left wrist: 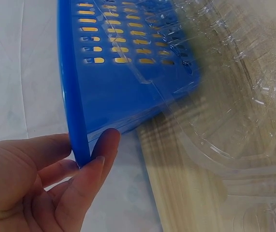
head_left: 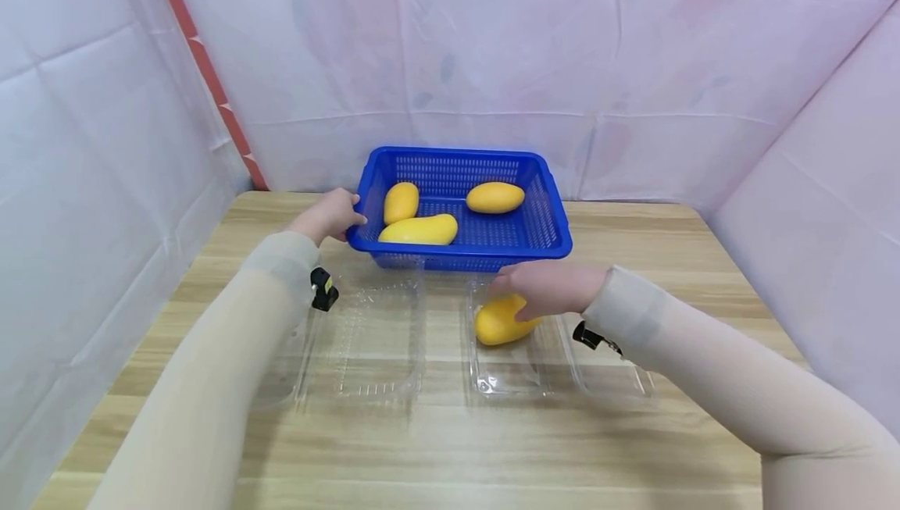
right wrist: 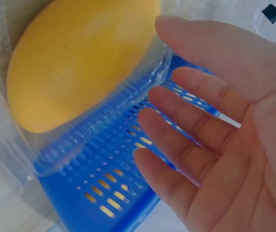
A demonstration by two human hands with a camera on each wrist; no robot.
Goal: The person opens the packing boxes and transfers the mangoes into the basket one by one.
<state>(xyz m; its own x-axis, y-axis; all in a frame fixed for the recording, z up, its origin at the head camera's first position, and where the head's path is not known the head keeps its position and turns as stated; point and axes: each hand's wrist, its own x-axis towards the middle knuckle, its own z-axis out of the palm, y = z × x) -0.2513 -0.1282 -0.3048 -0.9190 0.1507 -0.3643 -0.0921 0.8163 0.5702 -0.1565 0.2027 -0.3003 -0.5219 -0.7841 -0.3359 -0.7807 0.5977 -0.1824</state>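
Note:
My left hand (head_left: 330, 215) pinches the left rim of a blue plastic basket (head_left: 460, 249) between thumb and fingers; the left wrist view shows the basket rim (left wrist: 72, 96) in that grip. Inside the basket are three yellow mangoes, one at the left (head_left: 401, 203), one in front (head_left: 419, 230) and one at the right (head_left: 495, 197). Another mango (head_left: 498, 322) lies in a clear plastic clamshell box (head_left: 485, 385). Over that box is my right hand (head_left: 555, 289), its fingers spread and relaxed beside the mango (right wrist: 75, 67). Whether its thumb tip touches the fruit I cannot tell.
A second clear clamshell box (head_left: 380, 391) stands open at the left, partly behind the left forearm. The right box's lid (head_left: 615, 385) extends under the right wrist. Everything stands on a wooden table (head_left: 450, 455), with white sheeting (head_left: 492, 49) behind and at both sides.

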